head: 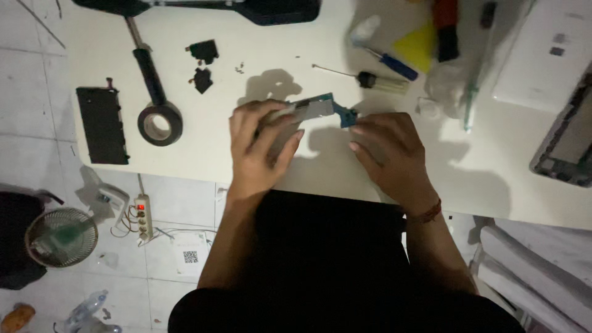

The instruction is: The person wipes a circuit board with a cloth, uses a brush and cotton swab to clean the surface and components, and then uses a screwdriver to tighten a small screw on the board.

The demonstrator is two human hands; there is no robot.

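A small teal circuit board with a grey metal plate (317, 110) is held just above the white table (185, 142), near its front edge. My left hand (260, 145) grips the left end of the board, fingers curled over the metal plate. My right hand (391, 154) pinches the board's right end, fingertips on the teal corner. A red band circles my right wrist. Much of the board is hidden under my fingers.
On the table: a roll of black tape (160, 124), a flat black panel (102, 125), small black parts (202, 65), a blue-handled screwdriver (391, 63), a thin-shaft screwdriver (364, 78), an opened laptop (570, 139). A fan (60, 237) and power strip (142, 216) lie on the floor.
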